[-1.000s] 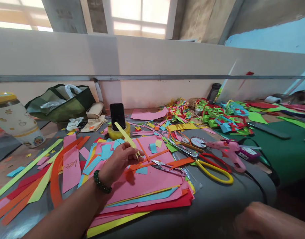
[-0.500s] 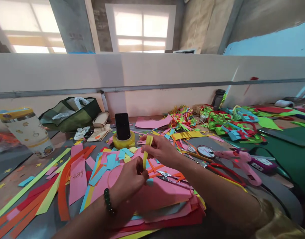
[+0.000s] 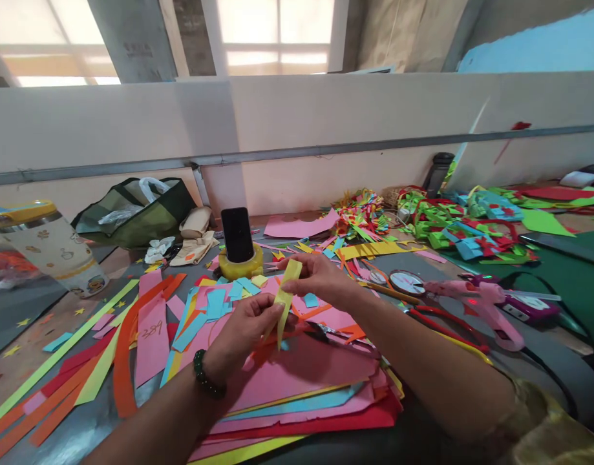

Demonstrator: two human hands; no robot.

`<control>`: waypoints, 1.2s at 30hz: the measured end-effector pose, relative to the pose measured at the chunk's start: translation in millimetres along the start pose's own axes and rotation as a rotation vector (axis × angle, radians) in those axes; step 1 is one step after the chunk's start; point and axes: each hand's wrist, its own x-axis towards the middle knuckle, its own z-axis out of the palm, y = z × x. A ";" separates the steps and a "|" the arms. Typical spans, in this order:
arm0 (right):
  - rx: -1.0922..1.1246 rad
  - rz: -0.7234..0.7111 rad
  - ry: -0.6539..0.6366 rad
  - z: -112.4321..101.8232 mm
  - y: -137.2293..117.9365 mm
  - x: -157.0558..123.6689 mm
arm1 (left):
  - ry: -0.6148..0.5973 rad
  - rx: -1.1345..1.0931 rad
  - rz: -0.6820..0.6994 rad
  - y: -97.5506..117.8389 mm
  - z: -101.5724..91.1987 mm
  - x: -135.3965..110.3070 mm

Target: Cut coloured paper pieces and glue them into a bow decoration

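Note:
Both hands hold a yellow paper strip point(image 3: 286, 299) upright above a stack of pink, blue, red and yellow paper sheets point(image 3: 297, 381). My left hand point(image 3: 248, 326), with a dark bead bracelet at the wrist, pinches the strip's lower part. My right hand point(image 3: 320, 279) pinches its top end. Small scissors point(image 3: 326, 332) lie on the pink sheet just under the hands, partly hidden by my right forearm.
A black phone point(image 3: 237, 234) stands in a yellow tape roll point(image 3: 240, 266). A pink glue gun point(image 3: 476, 302) and red-and-yellow scissors point(image 3: 442, 326) lie at right. Long paper strips point(image 3: 83, 361) lie at left, folded paper pieces point(image 3: 452, 226) at back right, a green bag point(image 3: 132, 210) and a patterned bottle point(image 3: 54, 248) at back left.
A second ago only my left hand held the strip. My right hand came in from the lower right and took its top end; now the strip is bent lower between both hands.

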 end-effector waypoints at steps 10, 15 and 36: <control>0.092 0.000 0.166 -34.9 -7.5 9.2 | -0.145 -0.032 -0.176 10.5 -26.3 4.2; 0.093 0.024 0.116 -20.7 -2.9 6.5 | -0.038 -0.179 -0.165 12.1 -21.6 4.0; 0.046 0.066 0.114 -11.2 4.7 8.7 | -0.078 -0.199 -0.225 1.4 -17.3 2.8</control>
